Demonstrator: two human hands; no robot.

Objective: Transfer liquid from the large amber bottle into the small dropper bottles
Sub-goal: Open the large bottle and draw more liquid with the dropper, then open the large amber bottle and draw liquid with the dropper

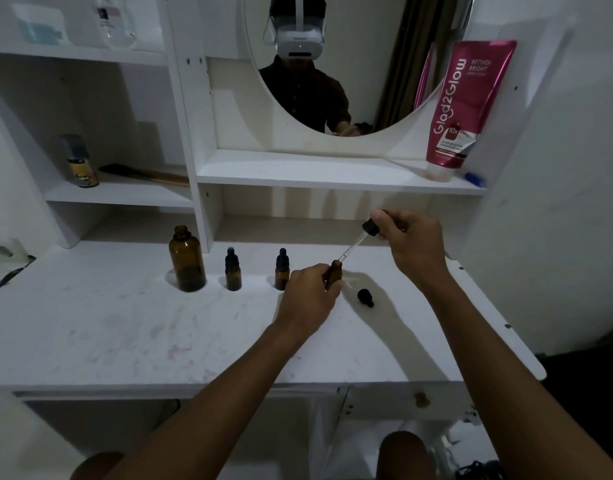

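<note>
On the white desk (125, 334), the left hand (310, 296) grips a small open bottle (334, 273). The right hand (412, 240) pinches a dropper (371, 227), its glass tip at the bottle's mouth. To the left stand the uncapped large amber bottle (187, 259), a first capped dropper bottle (233, 270) and a second capped dropper bottle (282, 270). A loose black cap (365, 297) lies nearby.

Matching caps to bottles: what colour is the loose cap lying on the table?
Black. The loose cap shows best, and only, in the head view.

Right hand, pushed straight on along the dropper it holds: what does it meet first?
Likely the open neck of the small amber bottle gripped by the left hand; the dropper tip sits there.
</note>
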